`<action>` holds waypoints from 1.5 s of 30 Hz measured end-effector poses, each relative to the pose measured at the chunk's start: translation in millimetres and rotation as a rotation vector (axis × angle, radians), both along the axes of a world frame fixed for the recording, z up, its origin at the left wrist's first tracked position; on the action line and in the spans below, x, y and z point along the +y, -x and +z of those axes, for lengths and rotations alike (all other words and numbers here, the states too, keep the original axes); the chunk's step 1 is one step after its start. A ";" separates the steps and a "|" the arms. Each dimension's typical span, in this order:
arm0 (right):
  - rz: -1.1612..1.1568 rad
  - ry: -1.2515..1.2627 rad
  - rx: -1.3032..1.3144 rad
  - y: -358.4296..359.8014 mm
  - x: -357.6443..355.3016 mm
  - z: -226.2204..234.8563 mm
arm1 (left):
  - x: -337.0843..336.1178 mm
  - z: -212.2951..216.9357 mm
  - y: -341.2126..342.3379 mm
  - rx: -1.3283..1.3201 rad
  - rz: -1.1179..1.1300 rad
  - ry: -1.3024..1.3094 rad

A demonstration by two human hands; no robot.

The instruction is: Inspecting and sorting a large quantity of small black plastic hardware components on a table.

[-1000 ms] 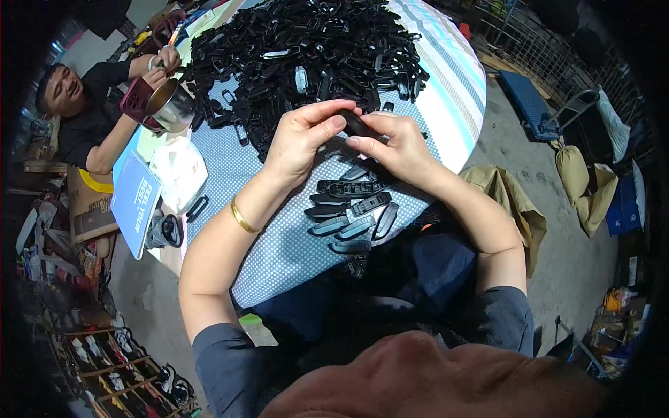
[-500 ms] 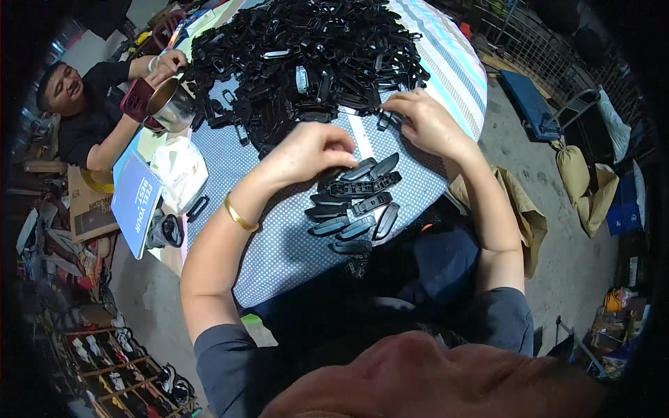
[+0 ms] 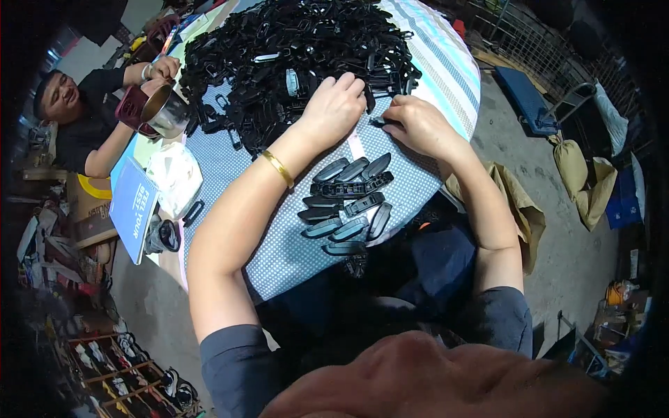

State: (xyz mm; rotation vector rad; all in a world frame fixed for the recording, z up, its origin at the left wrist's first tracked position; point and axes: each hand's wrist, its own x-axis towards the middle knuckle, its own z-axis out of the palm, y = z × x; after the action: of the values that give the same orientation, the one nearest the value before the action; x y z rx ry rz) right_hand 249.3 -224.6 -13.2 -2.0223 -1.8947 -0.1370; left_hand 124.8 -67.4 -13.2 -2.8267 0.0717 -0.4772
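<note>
Left hand (image 3: 337,109) advanced | grip unclear | right hand (image 3: 425,127) pinches piece (image 3: 378,122), tip leftward, axis hidden

On the table (image 3: 217,191), a heap of parts (image 3: 237,63) lies behind a parts cluster (image 3: 364,203).

The head view, a wide fisheye, looks from the wearer's head steeply down and forward across the near edge of the desk (image 3: 279,268). It hangs close above the lap, with the sleeves (image 3: 233,362) near the lower border and both hands (image 3: 336,104) farther off, above centre. The desk's right edge curves inside the frame; its far edge runs past the top.
</note>
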 end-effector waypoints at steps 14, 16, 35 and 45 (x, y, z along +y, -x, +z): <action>0.201 -0.385 0.438 28.5 7.7 6.8 | -7.1 8.3 68.5 -0.250 -0.097 1.693; 0.265 -0.475 0.365 36.0 9.5 7.6 | -8.9 12.2 73.9 -0.155 -0.078 1.830; 0.351 -0.518 0.437 54.9 23.3 -1.3 | -9.4 17.0 79.3 -0.162 -0.104 2.342; 0.151 -0.318 0.950 50.9 17.3 -3.7 | -22.4 25.9 80.4 -0.164 -0.083 2.001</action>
State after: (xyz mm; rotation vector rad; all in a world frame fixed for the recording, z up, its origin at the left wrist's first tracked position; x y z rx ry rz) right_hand 198.4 -207.3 -16.9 -1.3390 -1.2834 0.4554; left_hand 44.4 -89.8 12.6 -4.5965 -0.7393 -1.3298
